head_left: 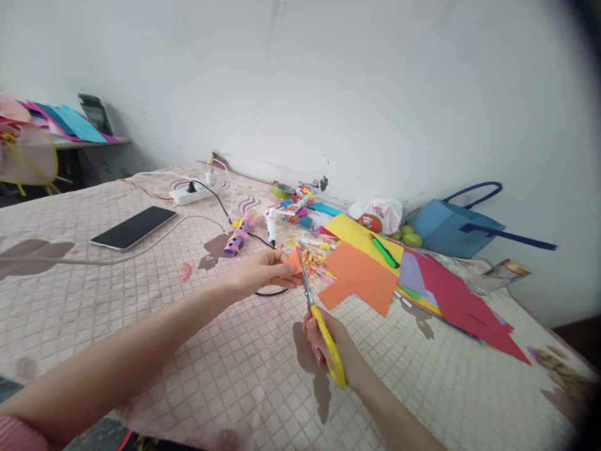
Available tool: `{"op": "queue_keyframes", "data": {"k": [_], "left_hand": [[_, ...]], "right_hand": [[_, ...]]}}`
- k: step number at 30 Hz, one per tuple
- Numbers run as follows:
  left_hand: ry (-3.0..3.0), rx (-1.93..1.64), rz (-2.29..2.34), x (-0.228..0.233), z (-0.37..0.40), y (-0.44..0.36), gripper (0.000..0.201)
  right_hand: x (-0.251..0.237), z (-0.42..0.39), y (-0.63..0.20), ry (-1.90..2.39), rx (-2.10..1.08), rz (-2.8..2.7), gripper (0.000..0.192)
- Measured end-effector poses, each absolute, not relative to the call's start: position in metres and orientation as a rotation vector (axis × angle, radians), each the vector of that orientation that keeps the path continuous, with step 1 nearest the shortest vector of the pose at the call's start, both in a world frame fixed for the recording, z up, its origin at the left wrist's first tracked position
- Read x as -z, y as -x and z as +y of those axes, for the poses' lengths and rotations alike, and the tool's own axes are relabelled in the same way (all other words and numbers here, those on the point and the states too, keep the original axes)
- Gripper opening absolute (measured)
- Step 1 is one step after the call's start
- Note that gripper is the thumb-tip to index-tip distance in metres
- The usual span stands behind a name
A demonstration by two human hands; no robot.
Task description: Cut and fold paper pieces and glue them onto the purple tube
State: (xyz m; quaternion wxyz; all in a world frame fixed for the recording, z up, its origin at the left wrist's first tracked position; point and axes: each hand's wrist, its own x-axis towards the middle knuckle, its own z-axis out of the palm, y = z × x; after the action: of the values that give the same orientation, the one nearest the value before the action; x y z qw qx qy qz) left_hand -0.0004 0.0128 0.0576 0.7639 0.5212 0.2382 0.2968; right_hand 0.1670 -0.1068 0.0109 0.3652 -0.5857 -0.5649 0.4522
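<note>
Between the thumb and fingers of my left hand (pixel 270 272) is a small piece of orange paper (pixel 295 259). My right hand (pixel 333 341) grips scissors (pixel 323 332) with yellow handles, their blades reaching up to the right edge of that piece. Whether the blades are biting into the paper is hard to make out. Just beyond lies a heap of small colourful paper scraps (pixel 315 264). A larger orange sheet (pixel 364 275) with a cut-out corner rests to the right, partly over a yellow sheet (pixel 350 230) that carries a green cutter (pixel 385 250).
A white glue gun (pixel 271 227) and a decorated purple paper roll (pixel 236 239) stand beyond my left hand. Further left are a dark tablet (pixel 134 227), cables and a power strip (pixel 195 193). Red sheets (pixel 464 294) and a blue bag (pixel 455 228) lie right.
</note>
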Motion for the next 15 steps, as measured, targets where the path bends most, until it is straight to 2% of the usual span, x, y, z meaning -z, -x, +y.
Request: {"op": "queue_keyframes", "data": {"k": [15], "left_hand": [[-1.128,-0.634,0.528,-0.0601,0.0123,0.0006,0.019]], "right_hand": [[-0.0086,-0.1057,-0.1666,1.550,-1.148,-1.430,0.047]]}}
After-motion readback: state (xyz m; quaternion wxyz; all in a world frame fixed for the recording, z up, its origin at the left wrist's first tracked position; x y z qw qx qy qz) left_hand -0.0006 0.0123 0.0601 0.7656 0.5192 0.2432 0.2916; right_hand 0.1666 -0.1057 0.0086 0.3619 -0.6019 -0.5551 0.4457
